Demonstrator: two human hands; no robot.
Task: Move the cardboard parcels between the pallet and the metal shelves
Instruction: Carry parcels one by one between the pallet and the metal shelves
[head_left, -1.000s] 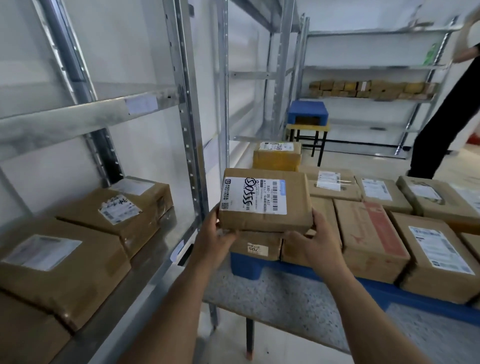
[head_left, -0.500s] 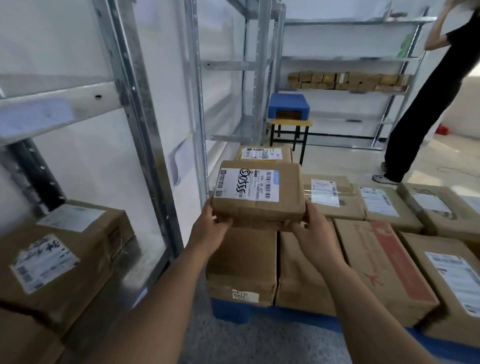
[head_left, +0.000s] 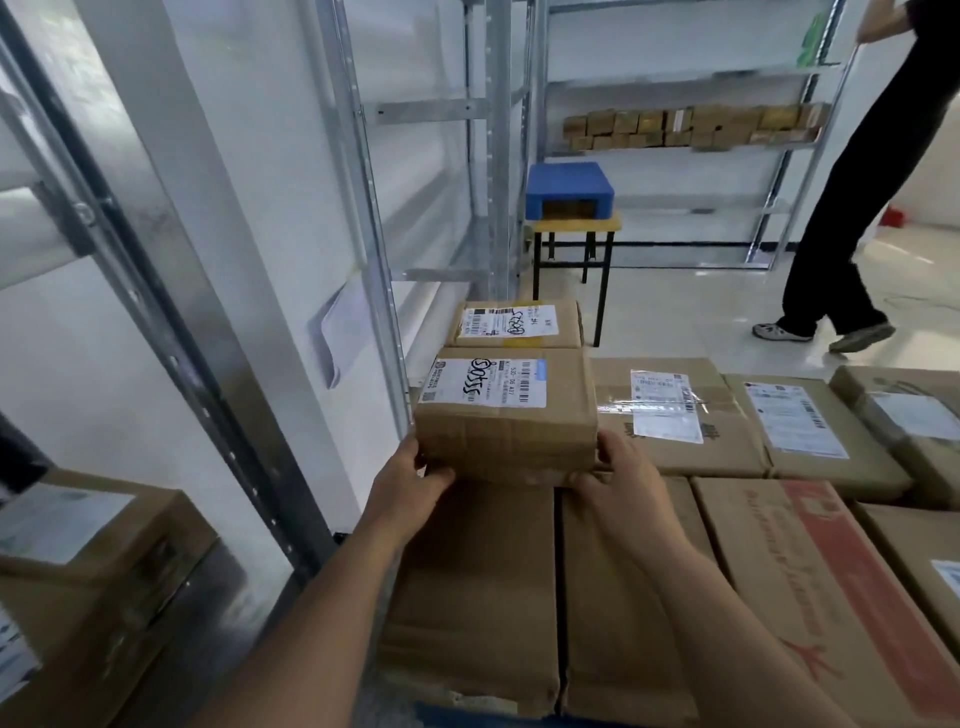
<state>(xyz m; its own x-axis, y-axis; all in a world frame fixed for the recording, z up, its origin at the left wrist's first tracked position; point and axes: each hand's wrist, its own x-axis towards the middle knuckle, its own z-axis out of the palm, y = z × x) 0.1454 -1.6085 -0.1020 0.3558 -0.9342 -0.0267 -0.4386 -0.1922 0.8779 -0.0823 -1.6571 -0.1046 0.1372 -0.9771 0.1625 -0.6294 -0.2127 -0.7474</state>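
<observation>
Lowered onto the stack, the labelled brown parcel (head_left: 506, 415) stays gripped by both hands (head_left: 410, 486).

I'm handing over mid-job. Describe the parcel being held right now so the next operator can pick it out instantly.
Start at the stacked cardboard boxes right of the metal shelf upright. At their near-left corner, the left hand and right hand grip a small brown parcel. Its white label carries heavy black marker scrawl, and it sits just in front of a similar labelled parcel.

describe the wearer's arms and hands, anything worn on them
Both forearms are bare as far as the frame shows: no sleeves, gloves, watch or rings visible on the left hand or right hand. Fingernails look short and unpainted.
</observation>
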